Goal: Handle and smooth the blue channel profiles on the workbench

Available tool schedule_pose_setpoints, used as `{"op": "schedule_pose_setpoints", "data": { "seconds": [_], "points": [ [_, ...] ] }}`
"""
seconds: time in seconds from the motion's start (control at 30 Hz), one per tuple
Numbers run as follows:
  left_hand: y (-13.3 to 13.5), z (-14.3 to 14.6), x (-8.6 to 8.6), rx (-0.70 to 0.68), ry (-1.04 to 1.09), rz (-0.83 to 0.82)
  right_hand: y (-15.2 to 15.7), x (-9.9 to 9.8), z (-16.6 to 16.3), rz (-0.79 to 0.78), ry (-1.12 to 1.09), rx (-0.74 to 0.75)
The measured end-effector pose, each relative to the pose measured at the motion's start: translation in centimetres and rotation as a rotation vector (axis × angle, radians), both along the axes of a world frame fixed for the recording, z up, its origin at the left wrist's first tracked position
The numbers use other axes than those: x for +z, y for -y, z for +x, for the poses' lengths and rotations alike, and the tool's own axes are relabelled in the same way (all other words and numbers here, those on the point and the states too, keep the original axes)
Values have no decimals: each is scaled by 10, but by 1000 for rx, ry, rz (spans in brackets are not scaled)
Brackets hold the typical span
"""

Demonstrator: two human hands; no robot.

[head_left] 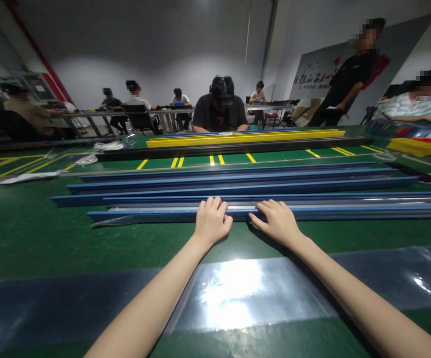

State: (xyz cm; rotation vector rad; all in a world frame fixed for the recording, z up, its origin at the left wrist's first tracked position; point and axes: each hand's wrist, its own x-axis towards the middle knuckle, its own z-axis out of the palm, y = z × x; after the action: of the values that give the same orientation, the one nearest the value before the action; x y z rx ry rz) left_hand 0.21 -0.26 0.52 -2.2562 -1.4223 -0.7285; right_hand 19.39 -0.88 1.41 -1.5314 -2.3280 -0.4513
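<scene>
My left hand (212,220) is closed over the front wall of the nearest long blue channel strip (163,217), fingertips over its top edge and thumb on the near side. A short way to the right, my right hand (276,219) grips the same wall, its fingers bent over the edge and its thumb in front. Clear film hangs wrinkled from the strip's left end. Behind it, several more blue channel strips (238,186) lie roughly parallel across the green table. What lies under my fingertips is hidden.
A sheet of clear glossy film (69,303) spans the near table (133,248). Farther back lie a black strip (238,148), a yellow strip (245,138) and crumpled plastic (109,145). A person (221,107) sits opposite; others sit or stand behind. A yellow tray (413,146) stands far right.
</scene>
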Motion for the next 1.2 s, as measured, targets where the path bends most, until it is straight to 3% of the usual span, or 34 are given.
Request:
{"op": "schedule_pose_setpoints", "data": {
  "seconds": [0.2,0.47,0.8,1.03,1.2],
  "points": [
    [0,0,0,-2,1,10,1,4,-3,-50,-64,124],
    [-1,-1,-1,-32,15,-1,-2,10,0,4,10,131],
    [-1,-1,-3,-214,-13,46,3,21,18,-51,110,56],
    [-1,-3,-3,-179,-25,68,3,28,44,-139,157,-22],
    [-2,-3,-4,-165,-24,61,3,28,48,-119,155,-48]
  ]
}}
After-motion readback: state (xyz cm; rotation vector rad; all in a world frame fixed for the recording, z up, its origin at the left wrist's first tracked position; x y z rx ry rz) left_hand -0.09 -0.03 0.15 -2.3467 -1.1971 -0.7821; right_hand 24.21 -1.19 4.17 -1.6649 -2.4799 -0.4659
